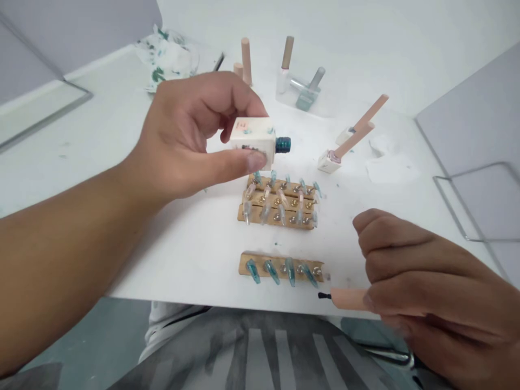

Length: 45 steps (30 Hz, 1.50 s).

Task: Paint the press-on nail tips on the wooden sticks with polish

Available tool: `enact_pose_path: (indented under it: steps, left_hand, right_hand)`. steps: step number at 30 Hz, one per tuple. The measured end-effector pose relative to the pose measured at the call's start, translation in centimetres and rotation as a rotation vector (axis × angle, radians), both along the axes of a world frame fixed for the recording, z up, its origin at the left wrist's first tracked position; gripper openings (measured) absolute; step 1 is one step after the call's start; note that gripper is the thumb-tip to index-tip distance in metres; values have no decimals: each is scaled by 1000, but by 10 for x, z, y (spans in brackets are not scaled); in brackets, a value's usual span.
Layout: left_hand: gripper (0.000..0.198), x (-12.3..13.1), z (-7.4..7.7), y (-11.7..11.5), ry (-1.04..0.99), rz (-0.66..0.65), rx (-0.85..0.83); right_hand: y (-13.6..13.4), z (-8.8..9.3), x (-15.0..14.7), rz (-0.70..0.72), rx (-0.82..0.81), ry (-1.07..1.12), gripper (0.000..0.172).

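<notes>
My left hand (190, 122) is closed around a white square nail polish bottle (252, 132), tipped on its side above the table. Its uncapped neck (283, 144), coated in dark teal, points right. At the table's front edge, my right hand (430, 281) grips a peach brush cap (348, 299), whose short dark bristles (324, 296) point left. Just left of the bristles lies a wooden strip (260, 257) with several teal false nails (290, 271) on metal pegs. Its rightmost peg (317, 271) appears bare. Under the bottle sit joined wooden strips (280, 208) bearing pale and light-blue nails.
Two white bottles with peach caps (330, 161) lean at the right, near a white tissue (390, 169). Behind are a clear tray (300, 105) holding several bottles and an upright peach cap (246, 57). Stained crumpled tissues (173, 59) lie back left. Panels flank the table.
</notes>
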<state>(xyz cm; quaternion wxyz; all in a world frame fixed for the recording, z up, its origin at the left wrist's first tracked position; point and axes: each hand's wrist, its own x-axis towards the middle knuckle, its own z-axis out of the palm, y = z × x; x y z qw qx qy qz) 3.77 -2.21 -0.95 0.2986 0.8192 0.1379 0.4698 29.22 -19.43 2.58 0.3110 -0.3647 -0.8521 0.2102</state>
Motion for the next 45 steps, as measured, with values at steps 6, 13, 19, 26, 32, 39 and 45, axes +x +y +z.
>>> enact_pose_path:
  steps: [6, 13, 19, 26, 32, 39, 45]
  left_hand:
    - [29, 0, 0, -1, 5, 14, -11]
    - [29, 1, -1, 1, -6, -1, 8]
    - [28, 0, 0, -1, -1, 1, -14]
    - [30, 0, 0, -2, 5, 6, -13]
    - [29, 0, -1, -2, 4, 12, -18]
    - [30, -1, 0, -1, 17, 11, 2]
    - [30, 0, -2, 0, -12, -8, -20]
  right_hand:
    - [17, -6, 3, 119, 249, -6, 21]
    - [14, -8, 1, 119, 205, -21, 17]
    - [7, -5, 4, 129, 186, -26, 15]
    - [13, -5, 2, 98, 300, -80, 18]
    - [2, -2, 0, 44, 135, -127, 15]
    - [-20, 3, 0, -130, 54, -125, 17]
    - [2, -1, 5, 79, 224, -73, 18]
